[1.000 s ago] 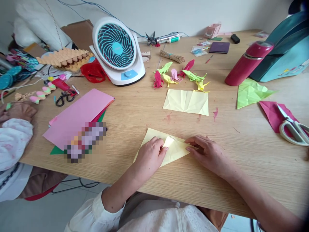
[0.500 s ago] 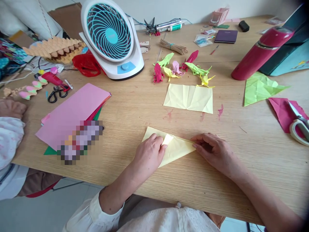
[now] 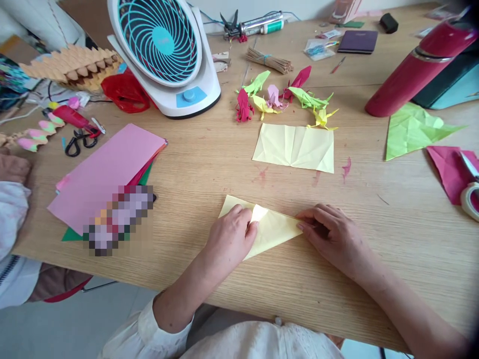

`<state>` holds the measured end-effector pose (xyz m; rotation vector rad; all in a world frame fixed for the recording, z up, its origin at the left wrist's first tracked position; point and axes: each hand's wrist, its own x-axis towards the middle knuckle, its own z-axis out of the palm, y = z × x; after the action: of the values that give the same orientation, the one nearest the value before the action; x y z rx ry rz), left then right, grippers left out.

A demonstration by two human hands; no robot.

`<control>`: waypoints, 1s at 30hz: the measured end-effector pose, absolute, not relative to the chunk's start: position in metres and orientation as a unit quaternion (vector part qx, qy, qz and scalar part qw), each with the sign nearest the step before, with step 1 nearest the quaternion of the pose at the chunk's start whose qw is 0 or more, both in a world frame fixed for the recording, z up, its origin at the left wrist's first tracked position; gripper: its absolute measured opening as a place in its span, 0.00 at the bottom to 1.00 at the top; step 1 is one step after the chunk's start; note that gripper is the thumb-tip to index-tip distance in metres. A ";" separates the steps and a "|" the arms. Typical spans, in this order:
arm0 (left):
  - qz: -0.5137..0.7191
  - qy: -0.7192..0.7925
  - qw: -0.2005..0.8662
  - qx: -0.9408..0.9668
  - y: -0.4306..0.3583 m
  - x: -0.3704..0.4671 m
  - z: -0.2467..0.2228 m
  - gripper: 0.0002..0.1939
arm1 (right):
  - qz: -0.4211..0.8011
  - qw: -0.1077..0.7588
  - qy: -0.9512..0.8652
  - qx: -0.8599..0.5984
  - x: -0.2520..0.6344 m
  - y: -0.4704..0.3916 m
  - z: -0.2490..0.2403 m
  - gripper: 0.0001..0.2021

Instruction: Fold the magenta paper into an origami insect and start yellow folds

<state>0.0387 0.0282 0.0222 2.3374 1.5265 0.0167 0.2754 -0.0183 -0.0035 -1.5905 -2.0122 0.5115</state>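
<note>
A folded sheet of pale yellow paper (image 3: 275,230) lies on the wooden table in front of me, narrowing to a point at its right. My left hand (image 3: 234,232) is closed on its upper left part, pinching a small raised flap between thumb and curled fingers. At the right tip, thumb and fingertips of my right hand (image 3: 329,232) pinch the paper's corner. Beyond them a second pale yellow sheet (image 3: 294,148) lies flat, marked with creases. Several folded paper figures in green, pink, red and yellow, among them a yellow one (image 3: 322,117), sit behind that sheet.
A white fan (image 3: 164,50) stands at the back left, near pink paper sheets (image 3: 108,169) and black-handled scissors (image 3: 80,142). To the right are a red flask (image 3: 415,72), green paper (image 3: 415,132) and white-handled scissors (image 3: 470,197). Another person's sleeve (image 3: 13,214) shows at the left edge.
The camera view has shifted slightly, so the background sits a little differently. Both hands keep nearly the same hold on the folded yellow paper.
</note>
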 end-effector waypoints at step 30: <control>0.059 0.515 0.171 0.838 0.028 0.031 0.015 0.11 | 0.126 0.286 -0.679 -0.664 0.274 -0.063 -0.001 0.04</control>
<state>0.0306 0.0278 0.0152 2.3788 1.4637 0.1689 0.2741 -0.0632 -0.0009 -1.7763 -1.8147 0.3366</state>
